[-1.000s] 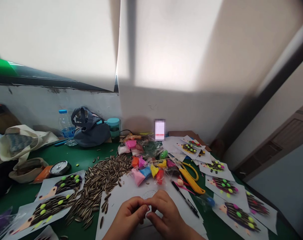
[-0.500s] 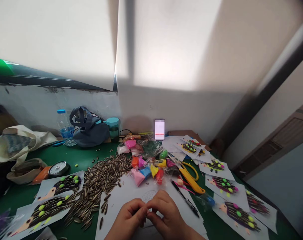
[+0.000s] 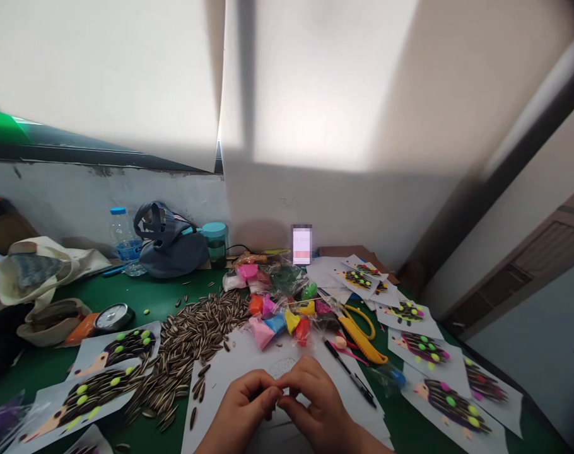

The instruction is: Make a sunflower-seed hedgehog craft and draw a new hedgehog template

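Observation:
My left hand [image 3: 250,403] and my right hand [image 3: 313,398] meet over a white sheet of paper [image 3: 242,353], fingertips pinched together. Whatever sits between the fingertips is too small or too hidden to make out. Just beyond my fingers, part of a pencil-like drawing [image 3: 283,367] shows on the sheet. A black pen [image 3: 348,372] lies on the paper to the right of my right hand. Several sunflower seeds [image 3: 201,381] rest on the sheet's left edge, beside a large heap of seeds [image 3: 192,340].
Colourful bagged clay [image 3: 277,325] lies behind the paper, with a yellow-handled tool [image 3: 363,339] to its right. Finished seed hedgehog pictures [image 3: 450,403] line the right; two more [image 3: 86,397] lie left. A round tin [image 3: 114,316], blue bag [image 3: 173,252], bottle [image 3: 126,243] and lidded cup [image 3: 216,244] stand behind.
My hands stay together over the paper, with only slight shifts of the fingers. The view has moved very slightly; the objects on the table stay put.

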A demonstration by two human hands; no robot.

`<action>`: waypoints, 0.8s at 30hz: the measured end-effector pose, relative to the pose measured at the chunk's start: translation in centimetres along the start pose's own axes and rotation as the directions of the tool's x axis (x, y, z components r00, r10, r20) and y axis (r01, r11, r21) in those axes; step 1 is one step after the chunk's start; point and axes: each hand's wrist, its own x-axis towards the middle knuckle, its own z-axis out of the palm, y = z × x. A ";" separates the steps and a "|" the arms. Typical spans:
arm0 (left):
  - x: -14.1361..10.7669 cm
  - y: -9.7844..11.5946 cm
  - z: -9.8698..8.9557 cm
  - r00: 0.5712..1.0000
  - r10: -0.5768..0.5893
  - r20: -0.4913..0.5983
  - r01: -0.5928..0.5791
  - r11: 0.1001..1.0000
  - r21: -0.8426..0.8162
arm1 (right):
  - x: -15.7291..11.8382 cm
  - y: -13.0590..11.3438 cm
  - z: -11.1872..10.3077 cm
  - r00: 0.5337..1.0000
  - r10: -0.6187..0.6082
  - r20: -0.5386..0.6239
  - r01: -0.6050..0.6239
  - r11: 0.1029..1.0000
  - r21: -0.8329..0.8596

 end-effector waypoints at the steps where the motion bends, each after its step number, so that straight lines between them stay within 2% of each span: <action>1: 0.0 0.0 0.0 1.000 -0.004 -0.015 0.004 1.000 -0.008 | 0.0 0.0 0.0 1.000 0.003 -0.003 -0.003 1.000 0.009; 9: 0.1 0.3 0.2 0.997 -0.077 -0.002 0.076 0.989 -0.127 | -0.3 0.3 0.2 0.999 0.046 -0.019 -0.046 0.999 0.009; 24: 0.1 0.2 0.2 0.998 -0.062 0.025 0.063 0.998 -0.016 | -0.4 0.2 0.2 0.999 0.032 -0.002 -0.032 0.999 -0.009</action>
